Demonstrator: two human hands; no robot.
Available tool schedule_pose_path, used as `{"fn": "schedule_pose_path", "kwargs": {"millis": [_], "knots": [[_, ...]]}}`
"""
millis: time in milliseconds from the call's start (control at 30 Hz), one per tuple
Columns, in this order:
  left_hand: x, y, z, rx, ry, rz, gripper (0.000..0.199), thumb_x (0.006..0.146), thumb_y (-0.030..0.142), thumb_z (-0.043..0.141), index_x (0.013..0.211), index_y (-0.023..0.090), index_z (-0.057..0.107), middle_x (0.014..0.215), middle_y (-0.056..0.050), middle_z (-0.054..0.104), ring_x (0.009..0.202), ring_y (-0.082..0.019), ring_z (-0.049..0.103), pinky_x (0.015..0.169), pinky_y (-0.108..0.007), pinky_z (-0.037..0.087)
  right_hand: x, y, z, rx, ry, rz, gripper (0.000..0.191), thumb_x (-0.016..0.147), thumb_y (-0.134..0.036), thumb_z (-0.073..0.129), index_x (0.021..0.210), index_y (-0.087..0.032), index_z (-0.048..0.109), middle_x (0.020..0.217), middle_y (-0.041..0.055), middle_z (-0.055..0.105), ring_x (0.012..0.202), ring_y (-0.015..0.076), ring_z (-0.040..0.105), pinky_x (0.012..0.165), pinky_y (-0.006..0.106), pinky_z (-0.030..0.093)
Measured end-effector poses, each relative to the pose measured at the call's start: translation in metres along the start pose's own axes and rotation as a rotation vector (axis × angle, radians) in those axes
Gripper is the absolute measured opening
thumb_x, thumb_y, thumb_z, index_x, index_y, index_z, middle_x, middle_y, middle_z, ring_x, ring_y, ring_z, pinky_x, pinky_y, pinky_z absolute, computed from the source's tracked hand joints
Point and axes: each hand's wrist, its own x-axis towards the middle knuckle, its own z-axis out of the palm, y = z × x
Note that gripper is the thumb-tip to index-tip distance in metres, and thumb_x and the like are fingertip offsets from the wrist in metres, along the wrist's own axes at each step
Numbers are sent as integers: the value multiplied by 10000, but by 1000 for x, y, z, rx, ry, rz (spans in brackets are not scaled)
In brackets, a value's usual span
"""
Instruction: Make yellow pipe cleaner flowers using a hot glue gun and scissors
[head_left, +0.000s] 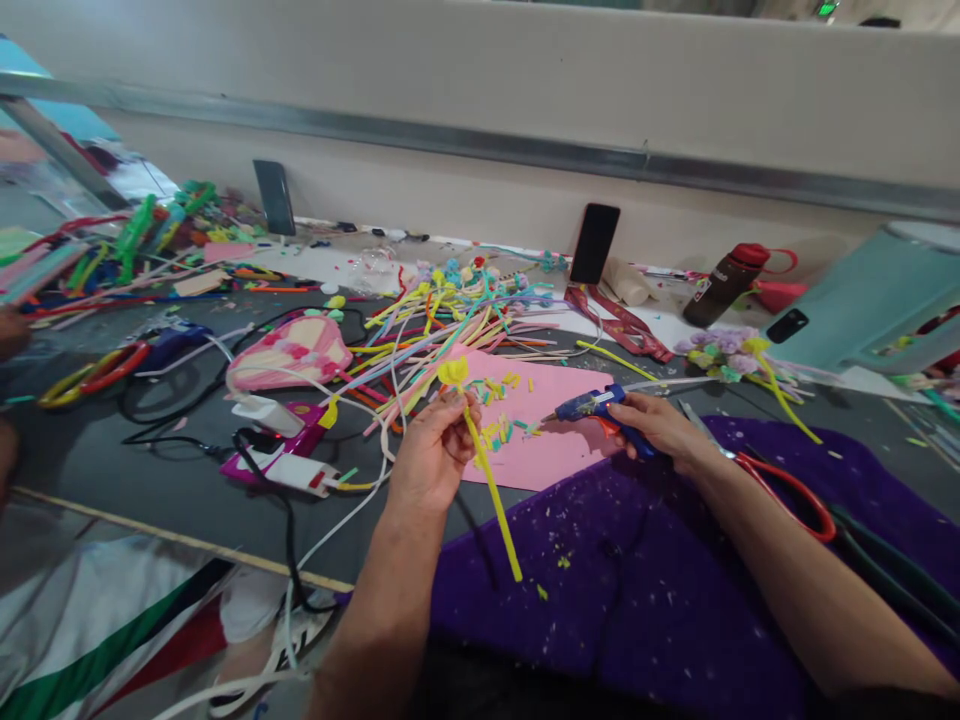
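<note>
My left hand (437,445) pinches a yellow pipe-cleaner flower (491,480) just below its fluffy head, with the stem slanting down to the right. In my right hand (651,428) is a blue glue gun (589,402) with an orange trigger, its nozzle pointing left. The nozzle is apart from the flower. Under both lies a pink sheet (555,460), on which several short yellow and teal pipe-cleaner bits (495,434) are scattered. A purple cloth (585,570) covers the near edge of the table.
Loose pipe cleaners (457,320) heap behind the sheet. Red-handled scissors (787,490) lie beside my right forearm. A magenta power strip (277,455) with cords sits left. A phone (594,243), a brown bottle (726,285) and a finished-looking flower bunch (724,352) stand or lie farther back.
</note>
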Motion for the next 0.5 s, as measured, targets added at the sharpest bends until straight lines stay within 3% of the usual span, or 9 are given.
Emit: {"fn": "schedule_pose_path", "kwargs": {"millis": [133, 200, 267, 367, 433, 500], "knots": [[1, -1, -1, -3, 8, -7, 175, 600, 235, 654, 721, 135, 577, 557, 47, 558, 390, -21, 456, 306, -112, 261, 5, 6, -9, -167, -99, -24, 364, 753, -467, 537, 938, -156, 579, 591, -14, 589, 425, 109, 527, 391, 216, 410], [1, -1, -2, -6, 4, -8, 172, 603, 230, 657, 724, 134, 580, 565, 44, 564, 394, -21, 463, 307, -110, 267, 7, 8, -14, -360, -77, -38, 371, 783, -485, 481, 927, -166, 605, 605, -9, 604, 441, 117, 536, 432, 230, 421], [1, -1, -3, -10, -5, -8, 173, 605, 224, 658, 732, 132, 585, 574, 40, 570, 394, -20, 464, 309, -109, 272, 6, 8, -17, -655, 25, -99, 380, 799, -494, 451, 916, -183, 634, 678, 16, 644, 554, 151, 588, 507, 246, 430], [1, -1, -5, -12, -16, 3, 167, 611, 223, 659, 731, 129, 590, 571, 41, 569, 383, -18, 453, 308, -112, 277, -4, 2, -14, -1114, 295, -164, 385, 797, -492, 462, 968, -198, 643, 794, 68, 679, 716, 227, 623, 566, 280, 418], [0, 0, -6, -16, -27, 24, 154, 618, 220, 654, 727, 129, 592, 565, 43, 566, 381, -19, 449, 310, -115, 279, -14, -4, -9, -1248, 431, -206, 377, 801, -472, 469, 1020, -207, 624, 819, 79, 685, 729, 246, 629, 559, 287, 411], [0, 2, -7, -24, -44, 40, 138, 631, 218, 645, 723, 130, 594, 554, 44, 559, 376, -19, 437, 310, -119, 273, -24, -11, -1, -1222, 446, -300, 332, 818, -430, 466, 1028, -222, 616, 839, 59, 689, 728, 227, 634, 567, 280, 419]]}}
